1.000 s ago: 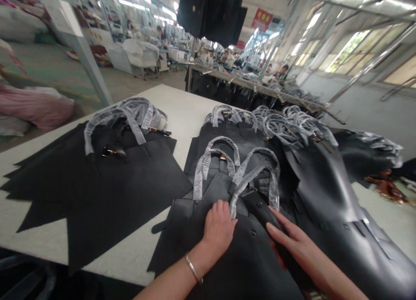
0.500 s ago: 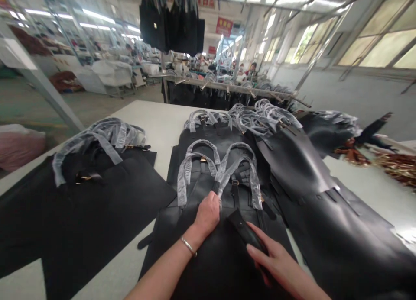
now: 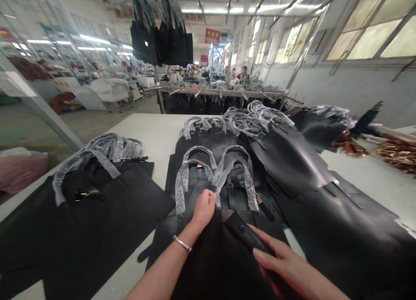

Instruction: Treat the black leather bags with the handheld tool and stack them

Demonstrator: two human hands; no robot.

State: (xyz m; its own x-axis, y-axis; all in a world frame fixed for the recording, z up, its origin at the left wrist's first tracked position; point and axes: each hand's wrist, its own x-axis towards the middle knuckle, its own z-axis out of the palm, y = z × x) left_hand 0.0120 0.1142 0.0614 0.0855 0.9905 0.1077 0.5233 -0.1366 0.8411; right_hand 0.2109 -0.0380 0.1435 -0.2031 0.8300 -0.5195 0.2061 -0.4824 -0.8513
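Note:
A black leather bag (image 3: 208,265) lies in front of me on a stack of similar bags, their handles (image 3: 232,159) wrapped in clear plastic. My left hand (image 3: 204,208) is closed at the upper part of this bag, beside the base of a wrapped handle. The exact part in its fingers is hidden. In my right hand (image 3: 276,256) is a black hand-held tool (image 3: 247,235) with a wide, flat nose. The nose points up and left toward my left hand, close over the leather. Its lower end is covered by my palm.
More black bags (image 3: 81,222) lie at left, and a further pile (image 3: 289,153) at right, on a pale table (image 3: 149,127). Behind the table stands a metal rack (image 3: 224,92) with bags. Other bags (image 3: 162,40) hang overhead. Brown pieces with gold metal (image 3: 396,155) lie far right.
The camera view has tilted up a little. My left hand still grips the bag, and the black strap that stood above its fist no longer shows. The tool stays near it.

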